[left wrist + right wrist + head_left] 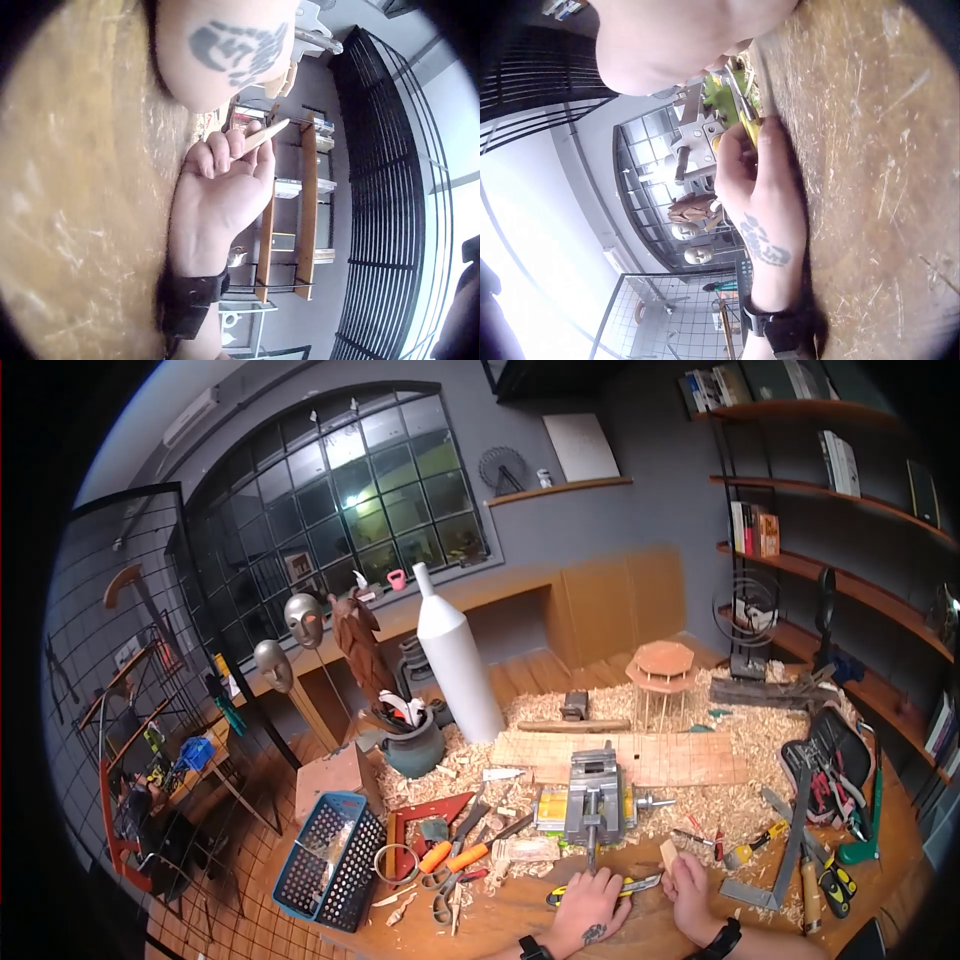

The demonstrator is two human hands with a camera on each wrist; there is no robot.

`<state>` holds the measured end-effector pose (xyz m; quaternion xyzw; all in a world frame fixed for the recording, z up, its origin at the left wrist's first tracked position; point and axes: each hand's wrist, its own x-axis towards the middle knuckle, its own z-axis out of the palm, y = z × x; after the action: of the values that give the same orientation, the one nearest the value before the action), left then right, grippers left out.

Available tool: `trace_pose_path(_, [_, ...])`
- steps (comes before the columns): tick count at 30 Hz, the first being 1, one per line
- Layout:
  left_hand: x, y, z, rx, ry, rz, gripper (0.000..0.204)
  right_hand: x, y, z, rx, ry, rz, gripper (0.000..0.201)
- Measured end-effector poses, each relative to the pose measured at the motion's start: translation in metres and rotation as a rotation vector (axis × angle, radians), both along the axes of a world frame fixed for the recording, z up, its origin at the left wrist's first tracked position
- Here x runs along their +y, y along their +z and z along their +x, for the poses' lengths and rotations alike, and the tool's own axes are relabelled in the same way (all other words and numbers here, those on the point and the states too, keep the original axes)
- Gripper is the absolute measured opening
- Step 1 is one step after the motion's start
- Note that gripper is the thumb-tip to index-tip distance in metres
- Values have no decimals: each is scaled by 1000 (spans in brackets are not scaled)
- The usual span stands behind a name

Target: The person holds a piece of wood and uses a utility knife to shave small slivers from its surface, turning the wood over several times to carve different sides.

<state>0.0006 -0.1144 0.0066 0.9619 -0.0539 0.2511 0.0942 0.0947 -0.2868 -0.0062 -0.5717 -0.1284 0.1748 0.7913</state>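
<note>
My left hand (pixel 590 912), low over the front of the table, grips a yellow-and-black utility knife (pixel 640 885) whose blade points right. In the right wrist view the thumb and curled fingers of that hand close round the yellow handle (pixel 753 127). My right hand (pixel 690 895), just to the right, holds a small flat piece of wood (pixel 669 851) upright between thumb and fingers. Seen from the left wrist, the wood (pixel 261 139) is a thin strip sticking out past the curled fingers. A grey metal vise (pixel 592 800) stands right behind the left hand.
Left of the hands lie scissors (pixel 443 905), orange-handled tools (pixel 470 857) and a blue basket (pixel 320 860). A metal square (pixel 755 895), a chisel (pixel 810 895) and a green saw (pixel 862 850) lie on the right. Wood shavings (pixel 690 810) cover the area behind; a white bottle (pixel 460 670) rises there.
</note>
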Motion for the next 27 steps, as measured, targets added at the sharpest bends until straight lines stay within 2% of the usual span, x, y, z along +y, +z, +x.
trace_pose_path(5, [0, 1, 3, 36, 4, -63, 30, -6, -11, 3, -12, 29, -15, 22])
trace_pose_path(6, [-2, -1, 2, -72, 32, -21, 28, -14, -28, 2, 39, 88, -23, 19])
trace_pose_path(7, [-4, -4, 2, -184, 64, 20, 27, -18, -39, 4, 86, 150, -32, 28])
trace_pose_path(8, [-4, -5, 5, -174, 65, 11, 27, -14, -31, 3, 96, 151, -41, 28])
trace_pose_path(10, [-2, -4, 3, -186, 32, -50, 22, -8, -12, -12, 194, 5, -42, 23])
trace_pose_path(14, [-1, 0, -1, -94, 12, -74, 22, -8, 1, -7, 190, 65, -64, 22])
trace_pose_path(20, [0, -2, -2, -85, -15, -124, 23, -17, -5, -13, 42, 133, -59, 29])
trace_pose_path(22, [2, 2, -2, -66, -30, -78, 25, -15, -14, -7, 40, 115, -26, 23])
trace_pose_path(24, [10, 8, -5, 208, -82, -159, 26, -6, 4, -14, 137, 7, -52, 20])
trace_pose_path(26, [10, 9, -4, 159, -96, -163, 26, -13, 2, -6, 26, 74, -35, 19])
trace_pose_path(27, [10, 10, -4, 148, -103, -177, 27, -10, 7, -9, 120, -4, -21, 20])
